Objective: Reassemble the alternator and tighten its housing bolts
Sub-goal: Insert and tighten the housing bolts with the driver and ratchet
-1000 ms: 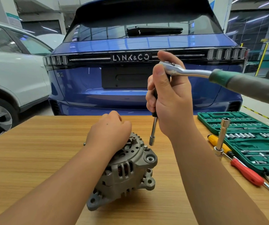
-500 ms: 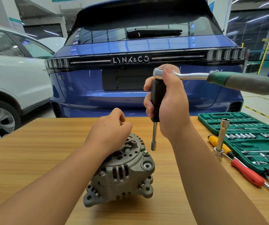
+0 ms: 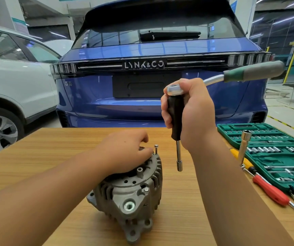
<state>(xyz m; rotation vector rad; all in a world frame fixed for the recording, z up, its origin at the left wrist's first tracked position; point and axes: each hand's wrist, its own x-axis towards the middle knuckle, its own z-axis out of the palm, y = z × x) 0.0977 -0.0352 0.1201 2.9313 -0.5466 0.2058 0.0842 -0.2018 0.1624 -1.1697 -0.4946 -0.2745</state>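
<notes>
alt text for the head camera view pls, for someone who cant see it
A person's left hand rests on a grey alternator on a wooden table, fingers by a raised bolt. The right hand grips a ratchet driver above the table. A green socket set lies at right, a blue car behind.

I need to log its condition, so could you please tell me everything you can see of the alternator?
The alternator is a grey, cast-metal unit with finned vent slots and bolt lugs, lying tilted on the wooden table. One housing bolt stands raised at its far edge; another sits low near the front. The left hand rests on top, steadying it.
</notes>
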